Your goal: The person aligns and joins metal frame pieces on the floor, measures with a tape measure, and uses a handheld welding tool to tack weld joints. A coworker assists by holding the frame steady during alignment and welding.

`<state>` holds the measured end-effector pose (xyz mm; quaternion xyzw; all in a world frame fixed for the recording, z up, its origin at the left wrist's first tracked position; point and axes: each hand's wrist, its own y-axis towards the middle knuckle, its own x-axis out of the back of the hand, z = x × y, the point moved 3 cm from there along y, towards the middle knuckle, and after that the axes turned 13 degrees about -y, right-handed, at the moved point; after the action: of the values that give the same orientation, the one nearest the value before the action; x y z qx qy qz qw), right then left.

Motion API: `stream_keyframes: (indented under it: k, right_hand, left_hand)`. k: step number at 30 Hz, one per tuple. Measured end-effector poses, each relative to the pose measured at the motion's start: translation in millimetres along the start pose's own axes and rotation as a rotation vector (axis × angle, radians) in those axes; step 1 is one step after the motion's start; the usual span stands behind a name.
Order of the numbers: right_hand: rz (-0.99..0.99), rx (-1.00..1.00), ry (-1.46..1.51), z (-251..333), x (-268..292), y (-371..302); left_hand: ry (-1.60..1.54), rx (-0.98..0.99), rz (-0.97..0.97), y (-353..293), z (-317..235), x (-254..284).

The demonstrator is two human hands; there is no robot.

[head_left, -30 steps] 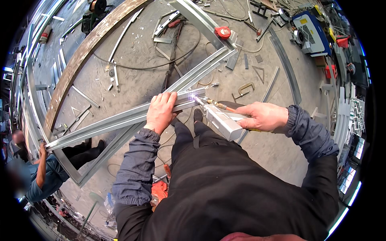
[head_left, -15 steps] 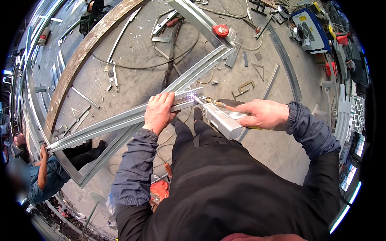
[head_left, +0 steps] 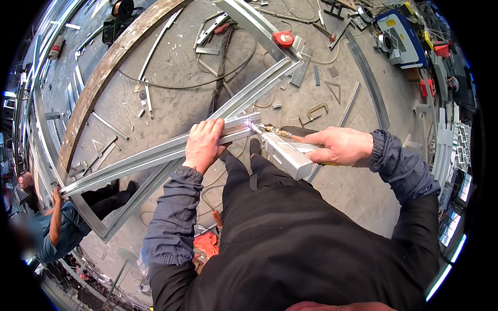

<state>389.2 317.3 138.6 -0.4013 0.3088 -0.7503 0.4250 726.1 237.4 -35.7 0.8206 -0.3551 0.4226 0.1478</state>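
Note:
My left hand (head_left: 204,145) is closed over a long silver metal profile (head_left: 129,161), close to its right end. My right hand (head_left: 340,147) grips a silver, box-bodied welding gun (head_left: 285,155) with a brass fitting and a hose. Its nozzle meets the profile just right of my left hand, where a small violet-white glow shows. At the profile's far left end, a co-worker's hand (head_left: 57,197) rests on the metal. Other metal bars (head_left: 259,85) join up with it into an angular frame.
A red tape measure (head_left: 284,39) sits on the frame's upper corner. On the concrete floor lie a C-clamp (head_left: 316,111), a triangular piece (head_left: 333,92), cables and metal offcuts. A rusty curved beam (head_left: 98,93) runs along the left. A blue-and-white machine (head_left: 399,39) stands far right.
The glowing spot and the gun's nozzle have shifted very slightly left along the profile. My left hand keeps its hold, and little else differs.

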Motion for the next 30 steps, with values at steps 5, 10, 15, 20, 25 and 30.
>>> stream_keyframes:
  k: [5, 10, 15, 20, 25, 30]
  right_hand:
    - [0.015, -0.012, 0.002, 3.6, 3.8, -3.0]
    - [0.017, -0.019, -0.029, 1.0, 3.3, -3.8]
    - [-0.006, -0.003, -0.027, -2.1, 2.0, -3.7]
    - [0.019, -0.03, -0.008, 4.0, 6.1, -6.6]
    - [0.027, -0.054, -0.004, 2.8, 5.5, -7.1]
    - [0.031, -0.058, 0.016, 5.1, 6.4, -9.0]
  left_hand:
    - [0.02, -0.02, -0.013, -0.5, 1.5, -1.5]
    - [0.044, -0.026, -0.002, -0.6, 0.7, -1.0]
    - [0.039, -0.032, -0.003, -0.6, 1.5, -1.6]
    - [0.023, -0.019, -0.01, 0.1, 0.6, -0.8]
    - [0.019, -0.018, -0.009, 0.5, -0.1, 0.1]
    - [0.042, -0.036, -0.007, 0.2, -0.1, 0.4]
